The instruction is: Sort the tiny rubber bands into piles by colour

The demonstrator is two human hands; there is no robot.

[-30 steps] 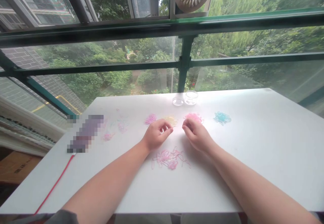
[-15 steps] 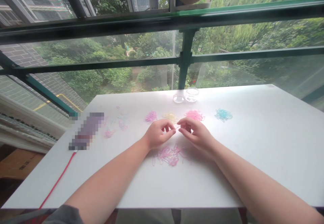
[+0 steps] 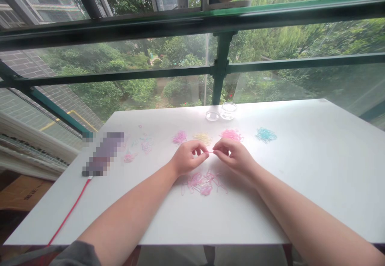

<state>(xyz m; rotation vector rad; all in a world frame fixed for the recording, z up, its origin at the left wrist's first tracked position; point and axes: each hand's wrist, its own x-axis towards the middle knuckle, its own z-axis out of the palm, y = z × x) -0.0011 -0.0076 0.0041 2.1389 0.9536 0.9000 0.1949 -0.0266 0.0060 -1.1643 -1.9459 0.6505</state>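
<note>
From my end I have two hands in view, both working over the one white table (image 3: 315,202). My left hand (image 3: 190,157) pinches one end of a single pink strand (image 3: 211,152) between thumb and forefinger. My right hand (image 3: 234,153) has the other end in the same kind of pinch. So I count one strand in the grip, spanning the small gap between the two sets of fingertips, roughly level.

Beyond the grip I count four piles of thin loops, each mostly one colour: a purple pile (image 3: 179,137) just past the left hand, a yellow pile (image 3: 202,139) past the left fingertips, a pink pile (image 3: 231,135) past the right hand, and a teal pile (image 3: 266,135) farther out to its right. On the near side of the grip lies one loose heap (image 3: 201,183) in pinks; its loops overlap too much for me to count.

Well left of the grip is a scatter of small clusters (image 3: 146,145), too faint to number. Farther left I see one pixelated object (image 3: 104,153) with one red cord (image 3: 69,212). Farthest beyond the grip stand two clear round pieces: one taller container (image 3: 229,111) and one shallow dish (image 3: 212,116) just beside it.
</note>
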